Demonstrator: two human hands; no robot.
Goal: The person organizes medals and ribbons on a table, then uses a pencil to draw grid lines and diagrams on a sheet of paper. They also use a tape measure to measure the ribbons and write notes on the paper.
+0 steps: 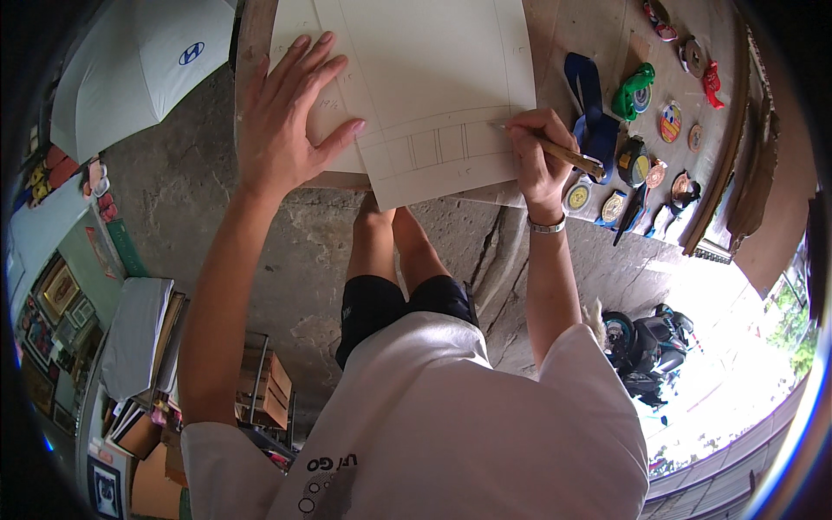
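A large sheet of white card (433, 61) lies on the wooden table, with thin ruled lines and small handwritten marks on it. Its lower corner hangs past the table's near edge. My left hand (295, 121) rests flat with fingers spread, pressing on the sheet and on a second pale sheet (334, 130) to its left. In my right hand (542, 156) is a slim brown pen (572, 156), gripped between thumb and fingers. The pen's tip points left, at the card's right side near a row of drawn narrow boxes. Whether it touches the surface I cannot tell.
Right of the card, the table (555, 43) holds several medals, a blue ribbon (585, 95), a green ribbon (637, 91) and a black-and-yellow tape measure (633, 163). A white umbrella (147, 69) stands at the far left. A motorbike (650, 347) is at the lower right.
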